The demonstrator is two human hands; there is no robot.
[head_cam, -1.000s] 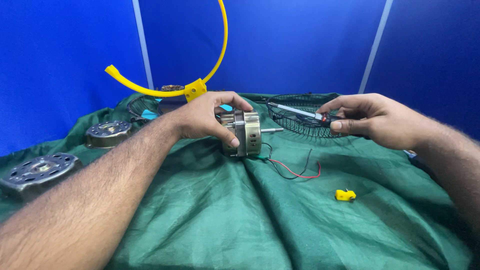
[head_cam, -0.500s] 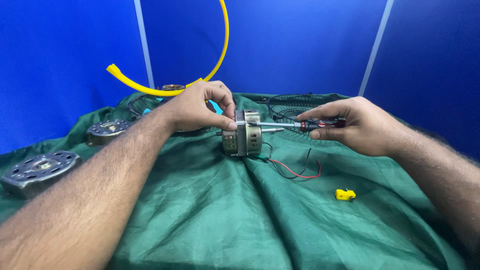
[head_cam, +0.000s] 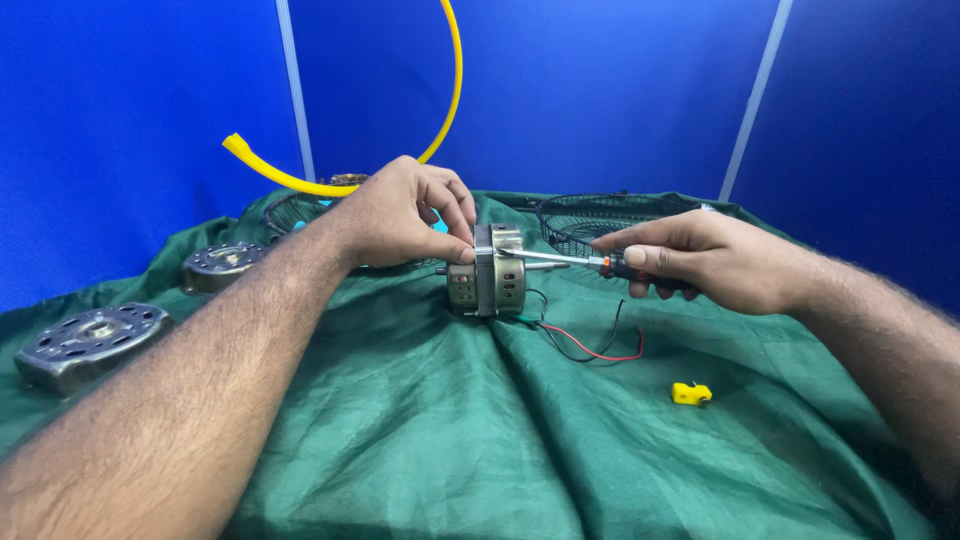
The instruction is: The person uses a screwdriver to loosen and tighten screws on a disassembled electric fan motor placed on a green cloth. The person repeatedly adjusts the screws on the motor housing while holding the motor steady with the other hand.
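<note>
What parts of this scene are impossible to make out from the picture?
Head view only:
- Screwdriver tip: hidden against the motor.
- Screwdriver handle: covered by the right hand.
- Motor's far side: behind the left hand.
- Wire basket: partly behind the right hand.
- Yellow hose: cut off at the top edge.

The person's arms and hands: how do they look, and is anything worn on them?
Both forearms are bare and hairy, with no sleeves in view. The left hand and the right hand wear no gloves. No ring, watch or bracelet shows on either hand or wrist. The nails look short and plain.
</note>
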